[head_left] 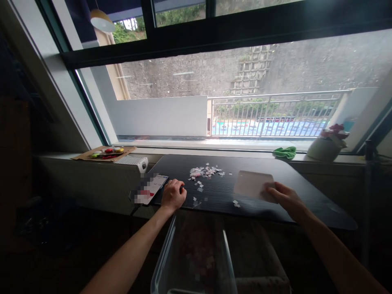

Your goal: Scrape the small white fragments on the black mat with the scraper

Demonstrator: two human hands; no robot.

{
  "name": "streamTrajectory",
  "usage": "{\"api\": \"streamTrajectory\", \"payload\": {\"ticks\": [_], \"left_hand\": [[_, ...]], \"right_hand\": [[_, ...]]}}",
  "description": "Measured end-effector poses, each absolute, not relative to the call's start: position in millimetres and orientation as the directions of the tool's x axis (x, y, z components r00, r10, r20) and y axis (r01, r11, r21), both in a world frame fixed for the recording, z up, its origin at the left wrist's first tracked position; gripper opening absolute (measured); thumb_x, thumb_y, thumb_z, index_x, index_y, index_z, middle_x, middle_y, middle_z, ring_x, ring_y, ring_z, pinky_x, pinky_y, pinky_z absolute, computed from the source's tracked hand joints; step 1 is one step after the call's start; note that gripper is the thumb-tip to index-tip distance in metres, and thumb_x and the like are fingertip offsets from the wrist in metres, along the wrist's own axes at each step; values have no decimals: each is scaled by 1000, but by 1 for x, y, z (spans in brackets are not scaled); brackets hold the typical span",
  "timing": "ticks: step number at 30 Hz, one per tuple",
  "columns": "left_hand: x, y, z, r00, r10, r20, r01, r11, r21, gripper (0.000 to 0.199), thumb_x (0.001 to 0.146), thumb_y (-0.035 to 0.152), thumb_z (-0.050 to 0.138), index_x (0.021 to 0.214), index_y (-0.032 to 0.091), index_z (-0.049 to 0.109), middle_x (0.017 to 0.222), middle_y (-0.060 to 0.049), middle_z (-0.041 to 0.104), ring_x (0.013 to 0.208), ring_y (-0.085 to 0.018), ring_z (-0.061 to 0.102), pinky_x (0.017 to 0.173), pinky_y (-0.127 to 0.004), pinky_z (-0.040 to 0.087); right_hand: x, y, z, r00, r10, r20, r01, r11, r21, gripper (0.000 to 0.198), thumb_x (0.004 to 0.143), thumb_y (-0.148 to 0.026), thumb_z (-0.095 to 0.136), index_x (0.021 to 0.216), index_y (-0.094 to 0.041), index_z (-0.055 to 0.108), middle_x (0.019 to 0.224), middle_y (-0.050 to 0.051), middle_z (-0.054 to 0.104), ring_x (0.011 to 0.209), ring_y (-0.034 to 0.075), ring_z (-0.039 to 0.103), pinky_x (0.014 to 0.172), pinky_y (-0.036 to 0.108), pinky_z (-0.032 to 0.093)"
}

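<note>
My right hand (284, 197) grips the right edge of a flat, pale, see-through plastic sheet (252, 183), held tilted over the black table (294, 175). Motion blurs its fingertips and the sheet. Toward the table's left side, my left hand (174, 194) is closed, with a small dark spot showing at its curled fingers; what it holds, if anything, is unclear. A loose heap of small white and pinkish paper-like pieces (205, 171) lies between the hands, farther back. A few stray pieces (236, 203) lie near the front edge, below the sheet.
Below the table's front edge stands a clear plastic bin (226, 253) with similar pieces inside. A phone (156, 188) lies left of my left hand. Along the window are a white device (134, 162), a brown board (85, 154), a green cloth (285, 152) and a pale sack (326, 146).
</note>
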State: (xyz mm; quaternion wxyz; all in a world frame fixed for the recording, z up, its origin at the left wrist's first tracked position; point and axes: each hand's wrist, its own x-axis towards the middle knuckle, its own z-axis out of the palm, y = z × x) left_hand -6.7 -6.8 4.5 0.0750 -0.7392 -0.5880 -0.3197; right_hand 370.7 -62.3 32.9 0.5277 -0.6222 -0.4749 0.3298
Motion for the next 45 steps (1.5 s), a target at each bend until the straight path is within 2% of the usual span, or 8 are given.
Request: {"api": "streamTrajectory", "payload": {"ticks": [5,10,20,27,31,36,40,45], "left_hand": [[-10,-4,2,117,806,581,918,-311,246,15,77,18,50,82,21,64,87,-6,65,88,-24,58,82,-37,47],[-11,-3,1,117,805,582,920,-308,241,16,77,19,49,82,21,64,87,-6,65,89,-24,58,82,-37,47],[-11,-4,2,122,808,576,923,-306,234,15,78,19,49,83,20,63,88,-7,66,90,-25,58,81,-37,47],[-10,-4,2,123,808,576,921,-310,238,15,77,18,49,83,20,63,88,-7,66,89,-24,59,82,-37,47],[-10,-4,3,123,807,578,922,-309,234,16,77,18,49,84,20,63,88,-6,66,89,-24,58,81,-37,47],[-11,-4,3,123,805,581,922,-309,232,15,77,18,50,83,21,64,87,-5,66,89,-23,59,82,-36,47],[-10,-3,3,120,804,582,921,-308,236,15,76,18,51,83,21,64,87,-5,66,89,-23,59,81,-36,47],[-10,-4,3,117,805,581,921,-307,240,15,77,18,51,83,20,64,87,-6,66,89,-24,59,81,-36,47]], "right_hand": [[371,-55,37,280,959,37,327,-59,-943,11,66,-29,63,70,-19,67,68,3,71,64,20,67,61,31,54],[370,-60,43,197,980,-21,342,-88,-936,13,66,-30,65,73,-19,68,71,2,72,66,19,66,61,29,53],[369,-66,43,195,978,-71,236,-117,-965,16,60,-31,69,70,-18,68,69,2,70,65,19,64,61,30,51],[374,-69,36,183,980,-75,226,-117,-967,21,60,-36,69,73,-19,68,68,1,70,62,18,63,58,29,49],[382,-68,28,177,983,-46,239,-89,-967,28,60,-41,70,77,-19,69,73,2,71,66,19,64,61,30,50],[389,-69,24,151,985,-79,220,-112,-969,38,57,-46,75,84,-20,70,81,5,72,72,22,66,66,33,52],[390,-69,21,198,978,-72,227,-117,-967,33,59,-45,74,81,-21,69,80,4,72,72,22,66,65,34,53],[387,-70,21,140,985,-103,243,-135,-961,32,62,-44,72,83,-20,69,80,4,73,72,23,67,65,35,54]]}}
